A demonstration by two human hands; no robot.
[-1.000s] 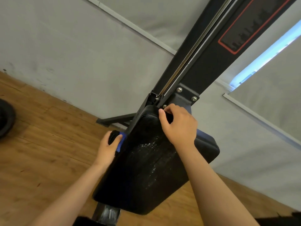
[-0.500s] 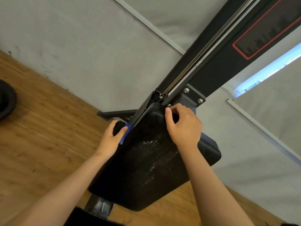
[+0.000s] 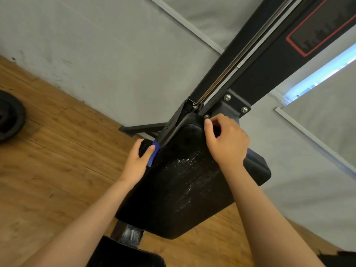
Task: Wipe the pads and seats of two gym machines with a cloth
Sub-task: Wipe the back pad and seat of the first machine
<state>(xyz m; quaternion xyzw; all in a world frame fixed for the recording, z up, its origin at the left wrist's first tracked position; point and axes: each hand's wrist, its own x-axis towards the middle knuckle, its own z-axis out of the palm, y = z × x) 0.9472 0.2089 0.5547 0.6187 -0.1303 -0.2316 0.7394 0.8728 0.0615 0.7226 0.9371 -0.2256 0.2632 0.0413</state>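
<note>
A black padded cushion (image 3: pixel 185 182) with a wet sheen hangs on a slanted black machine frame (image 3: pixel 256 74). My right hand (image 3: pixel 227 143) curls its fingers over the cushion's top edge, just under the bolted bracket. At the cushion's left edge, my left hand (image 3: pixel 137 160) is closed around a black rounded grip (image 3: pixel 143 147). A blue strip (image 3: pixel 152 156) lies under its thumb. I cannot tell whether that strip is a cloth. More dark blue (image 3: pixel 250 152) shows behind my right wrist.
A second black pad (image 3: pixel 125 253) sits at the bottom edge, below a metal post (image 3: pixel 131 235). A black weight plate (image 3: pixel 9 118) lies on the wooden floor at far left. Close behind the machine is a grey wall, with a black base bar (image 3: pixel 142 129) along it.
Both hands keep their hold. My left hand has crept slightly up the cushion's left edge, and the view has shifted a little.
</note>
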